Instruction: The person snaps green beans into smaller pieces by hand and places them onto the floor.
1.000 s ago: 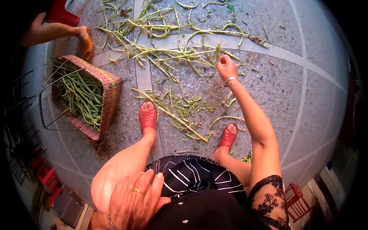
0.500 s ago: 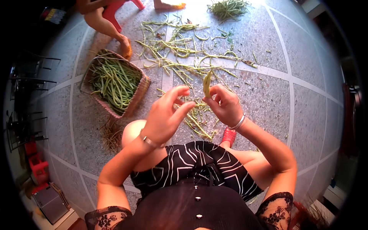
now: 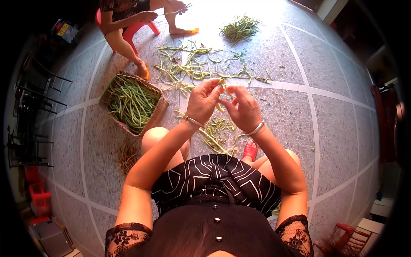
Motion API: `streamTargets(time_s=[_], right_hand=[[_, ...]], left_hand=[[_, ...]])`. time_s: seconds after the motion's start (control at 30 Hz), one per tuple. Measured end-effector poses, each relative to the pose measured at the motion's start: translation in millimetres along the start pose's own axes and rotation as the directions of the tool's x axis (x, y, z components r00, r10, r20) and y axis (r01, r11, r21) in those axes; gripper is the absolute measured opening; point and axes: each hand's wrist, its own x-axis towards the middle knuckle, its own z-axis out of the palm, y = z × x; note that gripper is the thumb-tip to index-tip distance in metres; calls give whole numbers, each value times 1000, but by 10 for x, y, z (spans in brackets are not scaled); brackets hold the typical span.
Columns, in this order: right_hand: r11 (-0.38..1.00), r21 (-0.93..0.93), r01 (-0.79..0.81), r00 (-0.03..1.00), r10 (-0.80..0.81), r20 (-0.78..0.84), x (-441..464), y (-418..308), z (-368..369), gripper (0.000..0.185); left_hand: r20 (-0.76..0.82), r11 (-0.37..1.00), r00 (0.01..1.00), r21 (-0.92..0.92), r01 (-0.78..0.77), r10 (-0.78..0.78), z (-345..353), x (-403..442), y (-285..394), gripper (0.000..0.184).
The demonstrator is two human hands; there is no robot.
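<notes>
My left hand (image 3: 203,99) is closed on one end of a short green bean pod (image 3: 221,82), raised above the floor in front of my knees. Close beside it on the right, my right hand (image 3: 245,109) has thumb and fingers curled round the same spot, with a yellowish bit of pod (image 3: 219,107) showing between the hands. Whether the right fingertips grip it is hard to see. Beneath the hands, small broken bean pieces (image 3: 220,125) lie on the floor. Long pale beans (image 3: 188,70) are strewn beyond them.
A woven basket (image 3: 159,109) full of long green beans stands left of my knees. A heap of green beans (image 3: 240,29) lies farther off. Another person sits on a red stool (image 3: 139,26) at the upper left, holding a thin bean. Black metal chairs (image 3: 36,94) line the left side.
My left hand has come up from my lap to meet the right one and closed on the pod. The right hand has drawn back from the strewn beans. The view has tilted up.
</notes>
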Motion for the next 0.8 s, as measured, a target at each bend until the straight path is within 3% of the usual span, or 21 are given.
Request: streamTargets(time_s=[0.03,0.13,0.17,0.23,0.3,0.33,0.57,0.8], right_hand=[[990,-117,84,996,-87,-21,40,13,-63,30],[967,-206,150,988,-157,-16,130,-23,-171,26],[949,-257,184,982,-188,9,130,44,-157,25],[910,-346,230,973,-219,70,139,148,-129,20],[869,-423,256,966,-213,145,133,212,-127,15],[871,-425,248,968,-204,147,136,202,-127,12],[840,-446,308,942,-201,270,163,322,-163,6],[979,-128,158,987,-155,39,224,328,-87,8]], left_hand=[[28,997,1000,83,-8,6,22,8,-5,23],[103,918,994,390,-68,30,-32,27,-79,23],[160,814,972,533,-231,171,-10,30,-76,24],[219,718,943,611,-333,251,21,15,-74,22],[250,633,915,663,-400,316,26,33,-144,16],[261,637,926,672,-377,273,33,42,-153,12],[435,364,835,758,-541,336,59,106,-179,15],[460,327,788,732,-598,410,46,190,-142,13]])
